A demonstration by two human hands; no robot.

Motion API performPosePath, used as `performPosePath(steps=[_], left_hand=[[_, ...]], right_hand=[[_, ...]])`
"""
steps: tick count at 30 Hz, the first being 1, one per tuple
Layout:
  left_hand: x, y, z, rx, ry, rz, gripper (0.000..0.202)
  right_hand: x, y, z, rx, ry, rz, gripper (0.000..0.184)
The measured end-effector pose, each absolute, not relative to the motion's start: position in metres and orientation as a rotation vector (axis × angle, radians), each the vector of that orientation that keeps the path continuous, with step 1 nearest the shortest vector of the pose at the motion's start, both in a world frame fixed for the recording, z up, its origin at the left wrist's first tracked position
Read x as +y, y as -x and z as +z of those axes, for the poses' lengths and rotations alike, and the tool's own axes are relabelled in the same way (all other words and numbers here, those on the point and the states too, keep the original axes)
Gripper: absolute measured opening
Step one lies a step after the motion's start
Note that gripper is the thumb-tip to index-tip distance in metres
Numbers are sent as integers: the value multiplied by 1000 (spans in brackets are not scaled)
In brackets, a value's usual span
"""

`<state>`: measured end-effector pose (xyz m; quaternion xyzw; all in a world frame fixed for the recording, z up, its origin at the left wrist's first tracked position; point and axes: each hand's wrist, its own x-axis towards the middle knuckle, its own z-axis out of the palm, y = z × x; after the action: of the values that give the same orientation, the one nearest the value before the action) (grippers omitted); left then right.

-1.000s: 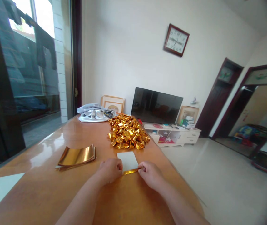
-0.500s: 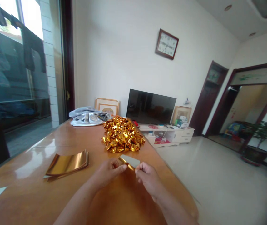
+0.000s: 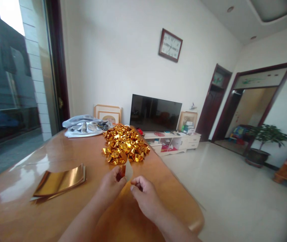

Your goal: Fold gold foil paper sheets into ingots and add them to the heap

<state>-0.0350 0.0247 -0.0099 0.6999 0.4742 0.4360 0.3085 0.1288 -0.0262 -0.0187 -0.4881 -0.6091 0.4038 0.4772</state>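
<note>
My left hand (image 3: 111,186) pinches a small sheet of gold foil paper (image 3: 127,169), white on its back, and holds it upright above the wooden table (image 3: 19,188). Just to its right, my right hand (image 3: 144,196) is curled with its fingertips at the sheet's lower edge. Beyond both hands lies a heap of folded gold foil pieces (image 3: 124,144). To the left, a stack of flat gold foil sheets (image 3: 59,181) rests on the table.
A grey bundle of cloth (image 3: 83,126) lies at the table's far end. The table's right edge drops to a tiled floor (image 3: 221,188). A television (image 3: 155,112) on a low white cabinet, picture frames, a wall clock and a potted plant (image 3: 262,143) stand beyond.
The sheet lay flat on the table with its near edge folded; both hands have since lifted it and turned it upright. The view has swung to the right.
</note>
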Motion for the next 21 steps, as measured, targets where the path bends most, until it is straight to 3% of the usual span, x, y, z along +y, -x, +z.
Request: performPosePath(steps=[4, 10, 21], left_hand=[[21, 42, -6, 1509, -2225, 1104, 3], [12, 41, 1, 1576, -2551, 921, 9], [11, 31, -13, 1378, -2429, 640, 11]], right_hand=[[-29, -133, -16, -1617, 1255, 537, 13], [-35, -136, -2, -1842, 1301, -57, 44], [-19, -162, -15, -2212, 1515, 90, 12]])
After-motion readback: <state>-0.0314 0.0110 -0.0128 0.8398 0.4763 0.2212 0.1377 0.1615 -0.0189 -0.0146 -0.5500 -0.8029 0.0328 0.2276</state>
